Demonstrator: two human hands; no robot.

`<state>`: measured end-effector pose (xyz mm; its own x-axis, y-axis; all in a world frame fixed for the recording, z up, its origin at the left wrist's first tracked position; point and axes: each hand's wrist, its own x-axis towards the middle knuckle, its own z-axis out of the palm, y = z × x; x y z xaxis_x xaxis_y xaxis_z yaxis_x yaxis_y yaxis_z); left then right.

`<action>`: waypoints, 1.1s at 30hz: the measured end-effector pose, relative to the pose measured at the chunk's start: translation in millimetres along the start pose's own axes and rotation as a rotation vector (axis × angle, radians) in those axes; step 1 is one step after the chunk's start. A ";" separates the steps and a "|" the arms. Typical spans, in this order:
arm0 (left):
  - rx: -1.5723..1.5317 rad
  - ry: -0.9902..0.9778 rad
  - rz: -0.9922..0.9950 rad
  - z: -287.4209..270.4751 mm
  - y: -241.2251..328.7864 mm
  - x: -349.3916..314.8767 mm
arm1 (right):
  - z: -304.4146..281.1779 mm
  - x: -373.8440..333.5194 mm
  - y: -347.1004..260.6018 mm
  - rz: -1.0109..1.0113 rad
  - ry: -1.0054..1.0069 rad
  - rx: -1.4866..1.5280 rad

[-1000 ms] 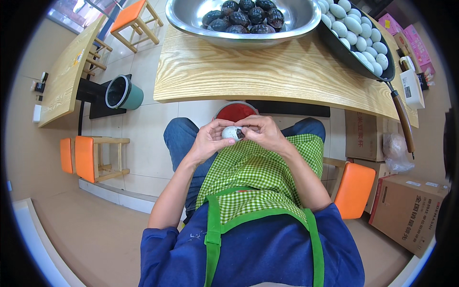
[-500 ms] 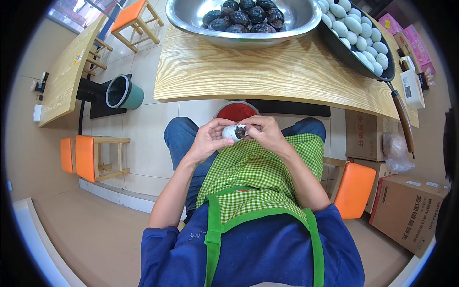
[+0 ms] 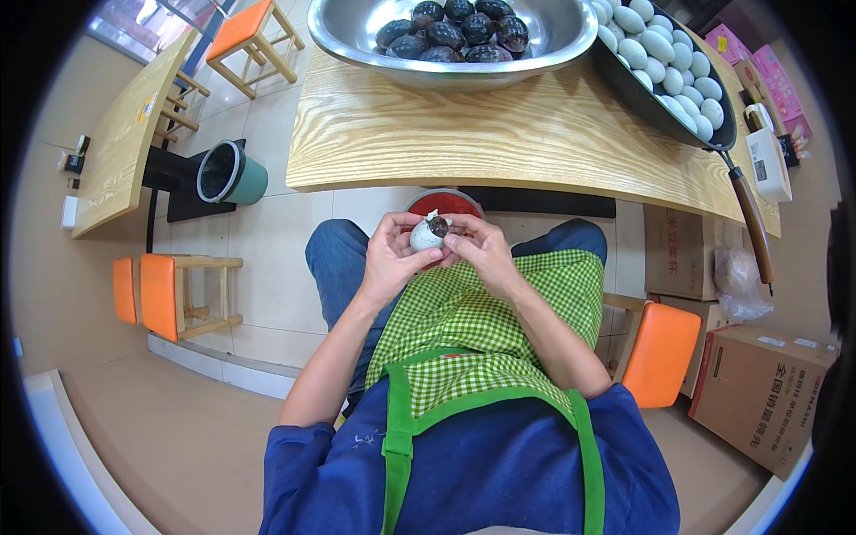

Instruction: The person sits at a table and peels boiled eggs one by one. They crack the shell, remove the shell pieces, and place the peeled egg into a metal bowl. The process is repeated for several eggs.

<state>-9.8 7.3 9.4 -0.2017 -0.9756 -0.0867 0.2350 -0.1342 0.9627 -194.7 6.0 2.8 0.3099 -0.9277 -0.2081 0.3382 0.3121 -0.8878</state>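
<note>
A preserved egg [image 3: 426, 237] with a pale blue-grey shell is between my hands above my lap. Its shell is broken open at the upper right, where the dark egg shows, and a loose shell flap stands up on top. My left hand [image 3: 389, 259] is closed around the egg's left side, thumb in front. From the right, my right hand [image 3: 487, 257] grips it with thumb and fingers by the bared part. Just beyond and below the hands is a red bucket [image 3: 471, 207], partly hidden by them.
On the wooden table [image 3: 428, 134] stand a steel bowl [image 3: 446, 78] of dark peeled eggs and a black pan [image 3: 662, 112] of unpeeled eggs, its handle [image 3: 752, 227] past the edge. Around me are a green bin [image 3: 248, 178], orange stools [image 3: 160, 294] and cardboard boxes [image 3: 758, 392].
The egg has turned more upright in my fingers, and a shell flap now sticks up on top. My right hand has shifted slightly down and left, its thumb against the egg.
</note>
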 end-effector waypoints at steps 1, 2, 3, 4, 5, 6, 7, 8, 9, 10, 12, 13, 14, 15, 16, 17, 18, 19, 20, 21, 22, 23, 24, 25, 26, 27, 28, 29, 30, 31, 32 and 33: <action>-0.003 0.002 0.015 1.3 0.4 -0.5 | 1.2 0.7 0.7 0.001 0.011 0.023; 0.013 -0.001 0.017 2.5 1.2 -1.1 | 2.0 1.4 1.0 0.000 0.023 0.046; 0.028 -0.004 0.018 3.6 2.4 -1.9 | 2.7 1.6 1.4 -0.003 0.033 0.045; 0.044 -0.008 0.020 4.6 3.7 -2.4 | 3.3 1.5 1.9 -0.007 0.042 0.045; 0.051 -0.006 0.024 5.7 5.4 -2.9 | 3.7 1.2 2.2 -0.010 0.051 0.044; 0.058 -0.005 0.027 6.7 7.3 -3.3 | 3.9 0.8 1.7 -0.012 0.053 0.041; 0.065 -0.004 0.031 7.4 8.1 -3.3 | 3.9 0.1 0.5 -0.015 0.055 0.037; 0.076 -0.007 0.044 7.6 7.6 -3.5 | 3.9 -0.6 -0.2 -0.016 0.058 0.034; 0.087 -0.011 0.058 7.5 6.3 -3.6 | 2.7 -0.3 0.8 -0.017 0.051 0.044; 0.098 -0.014 0.071 7.2 4.8 -3.6 | 0.8 0.6 3.0 -0.017 0.044 0.054; 0.129 -0.004 0.082 5.8 0.8 -3.5 | -1.3 0.7 5.3 -0.015 0.036 0.087; 0.145 0.002 0.088 5.4 -0.5 -3.5 | -1.6 0.2 5.8 -0.012 0.034 0.110; 0.156 0.004 0.099 5.6 -1.0 -3.1 | -1.7 0.1 6.0 -0.009 0.032 0.132; 0.167 0.007 0.111 6.3 -1.4 -2.7 | -1.0 0.4 5.9 -0.007 0.050 0.142; 0.178 0.010 0.122 6.6 -1.6 -2.3 | 0.4 0.8 5.5 -0.005 0.068 0.151; 0.248 0.002 0.132 7.1 -0.2 -2.2 | 1.5 1.0 4.9 -0.002 0.087 0.160; 0.319 -0.007 0.142 8.0 2.5 -2.1 | 2.5 1.2 3.1 0.018 0.103 0.167; 0.390 -0.015 0.151 8.6 3.8 -2.0 | 3.6 1.8 0.4 0.038 0.119 0.174; 0.444 -0.019 0.196 7.6 1.9 -2.2 | 4.2 2.6 -1.4 0.058 0.134 0.180; 0.499 -0.023 0.240 5.8 -2.3 -2.6 | 3.5 4.1 -1.3 0.084 0.133 0.175; 0.553 -0.027 0.285 4.1 -5.5 -3.2 | 2.1 5.9 -0.4 0.110 0.132 0.170; 0.582 -0.031 0.278 2.9 -6.9 -4.0 | 0.6 6.9 0.6 0.135 0.132 0.164; 0.611 -0.036 0.272 1.4 -7.8 -5.1 | 0.4 7.4 2.3 0.145 0.146 0.160; 0.640 -0.040 0.265 0.3 -8.9 -5.6 | 0.8 7.9 4.4 0.154 0.159 0.155; 0.639 -0.046 0.285 -0.9 -10.9 -5.7 | 1.5 8.2 6.4 0.165 0.171 0.150; 0.638 -0.053 0.305 -2.1 -13.1 -5.6 | 1.8 8.1 7.5 0.164 0.175 0.142; 0.636 -0.059 0.326 -2.8 -14.1 -5.6 | 2.1 7.8 8.3 0.163 0.179 0.133; 0.610 -0.058 0.305 -2.8 -14.3 -6.1 | 2.1 7.5 9.4 0.161 0.184 0.126; 0.584 -0.058 0.285 -2.3 -14.5 -6.4 | 1.6 7.8 11.0 0.154 0.187 0.116; 0.558 -0.058 0.264 -1.7 -14.5 -6.8 | 0.9 8.2 12.9 0.147 0.191 0.107; 0.482 -0.047 0.225 0.8 -12.8 -6.6 | 0.1 8.9 14.4 0.139 0.194 0.096; 0.405 -0.036 0.186 4.6 -9.5 -6.5 | -1.3 9.1 16.0 0.129 0.198 0.110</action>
<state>-15.1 15.6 2.0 -0.2259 -0.9690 0.0999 -0.1198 0.1294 0.9843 -187.6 2.3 -13.8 0.1802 -0.8974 -0.4028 0.4051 0.4408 -0.8010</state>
